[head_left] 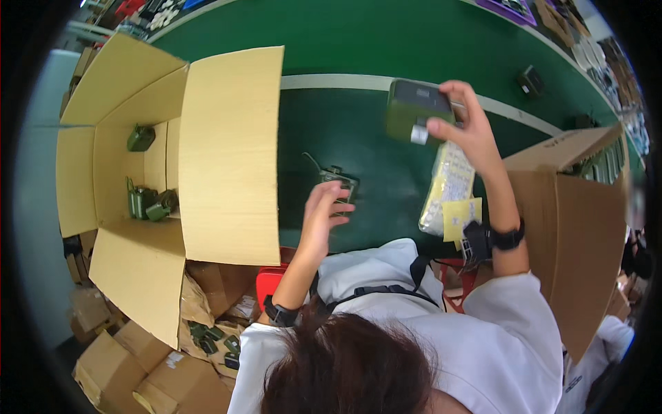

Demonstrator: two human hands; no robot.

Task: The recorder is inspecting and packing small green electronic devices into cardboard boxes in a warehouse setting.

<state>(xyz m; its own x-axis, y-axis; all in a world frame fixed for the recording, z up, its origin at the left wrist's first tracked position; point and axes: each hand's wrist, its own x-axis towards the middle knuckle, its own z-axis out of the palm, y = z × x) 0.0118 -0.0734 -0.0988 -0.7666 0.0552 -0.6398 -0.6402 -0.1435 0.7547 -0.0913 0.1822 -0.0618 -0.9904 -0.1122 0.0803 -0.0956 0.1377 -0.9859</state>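
Note:
My right hand [465, 127] grips a dark green box-shaped device [417, 110] by its right end, with thumb and fingers on it. The device has a dark grey face and a small white label, and it is held up over the green table. My left hand [325, 210] has its fingers spread and half curled above another green device [343, 183] with a thin strap, which lies on the table. Those fingers hide part of it, and whether they touch it I cannot tell. Below my right hand lies a bubble-wrapped yellow-and-white bundle [448, 186], with a yellow paper slip [460, 217] over its lower end.
An open cardboard box [231, 159] on the left holds several green devices [143, 200]. To the right stands another box [579, 228] with green items inside. Beyond a pale strip, a dark device [531, 81] sits on green surface. Cartons [183, 383] crowd the lower left.

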